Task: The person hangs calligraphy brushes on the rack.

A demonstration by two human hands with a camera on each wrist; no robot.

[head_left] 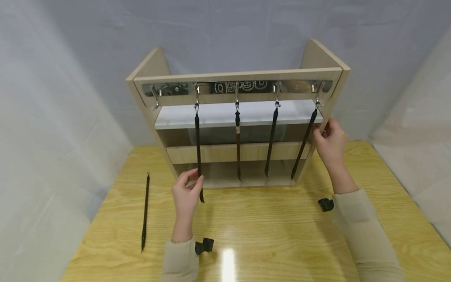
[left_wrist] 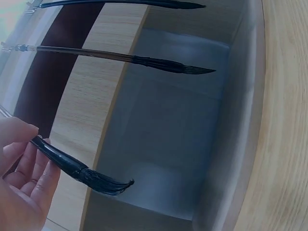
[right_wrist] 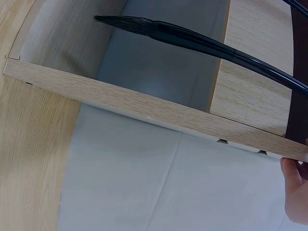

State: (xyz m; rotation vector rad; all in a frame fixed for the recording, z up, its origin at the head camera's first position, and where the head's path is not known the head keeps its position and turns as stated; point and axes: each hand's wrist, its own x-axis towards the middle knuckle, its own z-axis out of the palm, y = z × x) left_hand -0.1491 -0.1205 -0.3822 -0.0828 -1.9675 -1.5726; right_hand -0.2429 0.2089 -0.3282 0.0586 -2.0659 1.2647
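Observation:
My left hand (head_left: 186,196) pinches a black calligraphy brush (head_left: 197,137) low on its handle. That brush hangs by its loop from the second hook from the left; in the left wrist view its dark bristles (left_wrist: 103,182) bend to one side. My right hand (head_left: 332,145) grips the right side panel (head_left: 325,121) of a small wooden shelf, its thumb (right_wrist: 290,175) at the panel's edge in the right wrist view. Three more brushes hang to the right: a brown-handled brush (head_left: 238,147), a dark brush (head_left: 271,141) and a rightmost black brush (head_left: 304,143).
A metal hook strip (head_left: 204,88) runs across the shelf's front; its leftmost hook (head_left: 154,96) carries nothing. Another brush (head_left: 146,211) lies on the wooden table (head_left: 267,243) at the left. White sheeting (head_left: 229,35) surrounds the table.

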